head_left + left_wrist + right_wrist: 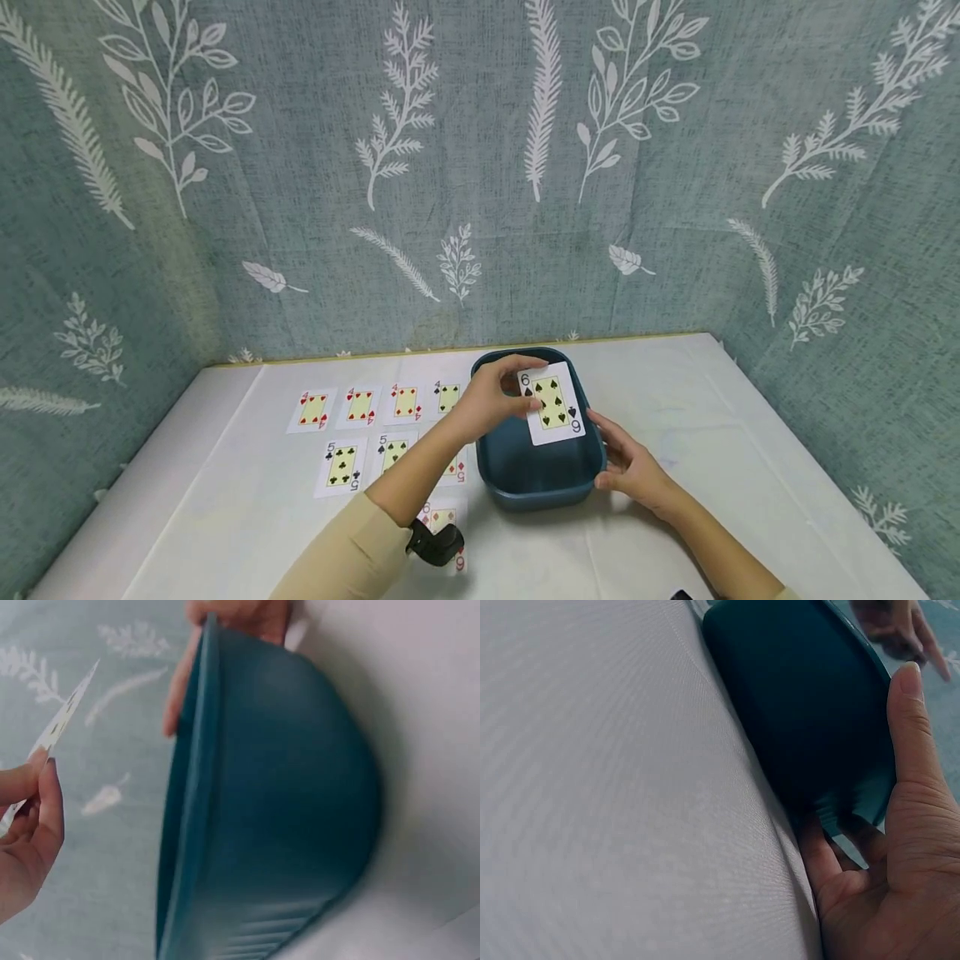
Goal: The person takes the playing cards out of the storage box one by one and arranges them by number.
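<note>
My left hand [491, 400] pinches a six of spades [553, 404] between thumb and fingers, above the blue plastic tub [536, 500]. The card faces up in the head view and shows nearly edge-on in the left wrist view, where the tub [292, 765] stands beside the hand [30, 832]. At the tub's right side, my right hand [633, 471] holds the wall. In the right wrist view its thumb lies along the rim and its other fingers are bent against the side of the tub [802, 712].
Left of the tub, cards lie face up in rows: several fours [360, 406], fives including a five of clubs [341, 467], and a red six [442, 518] partly under the left wrist. A white cloth [225, 500] covers the table; patterned fabric [480, 167] hangs behind.
</note>
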Demonstrator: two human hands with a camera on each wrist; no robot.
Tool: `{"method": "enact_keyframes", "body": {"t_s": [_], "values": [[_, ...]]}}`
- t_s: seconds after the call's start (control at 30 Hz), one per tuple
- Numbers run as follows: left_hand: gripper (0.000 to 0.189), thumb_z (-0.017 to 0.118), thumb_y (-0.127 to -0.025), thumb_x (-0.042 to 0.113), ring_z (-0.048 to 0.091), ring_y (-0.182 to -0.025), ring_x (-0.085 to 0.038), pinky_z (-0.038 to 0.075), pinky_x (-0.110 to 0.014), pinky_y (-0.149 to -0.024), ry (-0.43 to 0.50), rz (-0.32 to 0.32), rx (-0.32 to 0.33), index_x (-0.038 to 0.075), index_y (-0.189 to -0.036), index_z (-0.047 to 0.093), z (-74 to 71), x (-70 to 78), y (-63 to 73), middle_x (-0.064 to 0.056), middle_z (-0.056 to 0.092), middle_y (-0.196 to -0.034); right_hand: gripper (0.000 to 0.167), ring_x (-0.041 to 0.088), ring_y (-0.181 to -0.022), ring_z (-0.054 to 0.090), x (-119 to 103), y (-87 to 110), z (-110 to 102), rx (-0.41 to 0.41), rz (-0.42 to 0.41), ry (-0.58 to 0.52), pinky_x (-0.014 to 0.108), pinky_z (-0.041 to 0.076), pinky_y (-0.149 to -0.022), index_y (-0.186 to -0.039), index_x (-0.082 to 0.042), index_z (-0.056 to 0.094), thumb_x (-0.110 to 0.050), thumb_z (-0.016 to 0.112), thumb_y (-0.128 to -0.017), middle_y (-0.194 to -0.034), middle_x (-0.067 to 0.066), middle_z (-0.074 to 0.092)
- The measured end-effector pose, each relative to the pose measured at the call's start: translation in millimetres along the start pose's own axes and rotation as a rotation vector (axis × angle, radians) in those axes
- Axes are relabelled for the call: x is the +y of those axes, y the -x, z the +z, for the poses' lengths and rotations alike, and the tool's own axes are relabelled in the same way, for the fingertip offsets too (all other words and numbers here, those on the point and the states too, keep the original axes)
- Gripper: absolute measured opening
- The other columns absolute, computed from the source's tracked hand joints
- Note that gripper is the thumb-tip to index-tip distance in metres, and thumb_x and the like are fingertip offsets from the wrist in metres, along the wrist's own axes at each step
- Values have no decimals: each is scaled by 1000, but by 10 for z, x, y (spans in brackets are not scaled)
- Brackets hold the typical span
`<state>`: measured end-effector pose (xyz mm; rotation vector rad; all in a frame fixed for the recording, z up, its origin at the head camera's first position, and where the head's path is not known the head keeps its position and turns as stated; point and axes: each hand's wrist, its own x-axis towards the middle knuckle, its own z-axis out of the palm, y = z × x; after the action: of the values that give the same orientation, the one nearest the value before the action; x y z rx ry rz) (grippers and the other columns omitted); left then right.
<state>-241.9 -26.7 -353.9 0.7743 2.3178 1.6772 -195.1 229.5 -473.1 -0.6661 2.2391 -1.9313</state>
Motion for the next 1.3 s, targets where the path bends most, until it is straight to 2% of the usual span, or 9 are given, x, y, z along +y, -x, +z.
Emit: {"method": "enact_keyframes", "body": {"t_s": [0.13, 0.3, 0.37, 0.43, 0.53, 0.63, 0.8, 1.07, 1.3], "values": [[50, 72, -82, 5, 60, -74, -16, 54, -31, -66, 2, -4, -13, 15, -129, 58, -2, 80, 155, -8, 60, -105, 89, 15, -116, 51, -18, -4, -1, 3, 0, -7, 18, 46, -90, -149, -10, 26, -29, 77, -79, -142, 34, 33], [49, 72, -83, 8, 60, -73, -20, 54, -31, -67, 12, -9, -7, 14, -129, 58, -9, 81, 386, -10, 58, -102, 90, 36, -122, 47, -13, -7, -3, 5, -12, -5, 18, 45, -90, -149, -9, 26, -26, 78, -78, -143, 35, 32], [49, 72, -82, 7, 60, -74, -21, 55, -32, -67, 39, -29, 13, 14, -129, 58, -31, 58, 474, -10, 59, -103, 89, 39, -122, 47, 1, -12, -7, 1, -20, 3, 18, 45, -90, -149, -9, 26, -25, 78, -79, -142, 35, 33], [50, 73, -81, 5, 60, -76, -21, 55, -33, -67, 74, -62, 39, 15, -128, 58, -61, 33, 555, -9, 60, -106, 88, 31, -122, 49, 14, -14, -13, -6, -29, 2, 19, 46, -90, -149, -9, 26, -24, 77, -80, -142, 36, 32], [51, 74, -79, 3, 58, -76, -20, 53, -31, -63, 117, -115, 69, 15, -127, 59, -118, 7, 668, -9, 61, -109, 87, 13, -118, 52, 29, -13, -25, -22, -55, -13, 20, 46, -90, -149, -7, 25, -23, 76, -81, -141, 37, 32], [52, 73, -78, 1, 58, -79, -19, 52, -31, -63, 165, -154, 64, 11, -127, 58, -189, -17, 767, -10, 61, -113, 86, 1, -116, 51, 31, -13, -38, -48, -89, -43, 20, 46, -91, -150, -6, 23, -23, 74, -83, -141, 40, 28], [53, 73, -78, 1, 58, -84, -20, 54, -33, -68, 193, -197, 16, 6, -128, 56, -323, -92, 950, -12, 59, -112, 85, 1, -118, 50, 24, -11, -44, -84, -116, -89, 19, 45, -92, -150, -4, 20, -22, 72, -85, -141, 42, 24], [56, 75, -77, 2, 60, -85, -19, 53, -31, -67, 226, -278, -57, 0, -129, 52, -526, -260, 1257, -10, 59, -108, 86, 2, -118, 50, 9, -7, -50, -70, -107, -65, 18, 45, -92, -150, -4, 20, -24, 72, -84, -142, 41, 25], [58, 75, -77, 1, 57, -78, -16, 51, -28, -65, 254, -352, -54, -3, -129, 50, -653, -417, 1472, -6, 62, -98, 85, 3, -119, 50, 28, 1, -45, -78, -105, -74, 19, 45, -92, -150, -5, 20, -22, 71, -85, -141, 42, 25]]}}
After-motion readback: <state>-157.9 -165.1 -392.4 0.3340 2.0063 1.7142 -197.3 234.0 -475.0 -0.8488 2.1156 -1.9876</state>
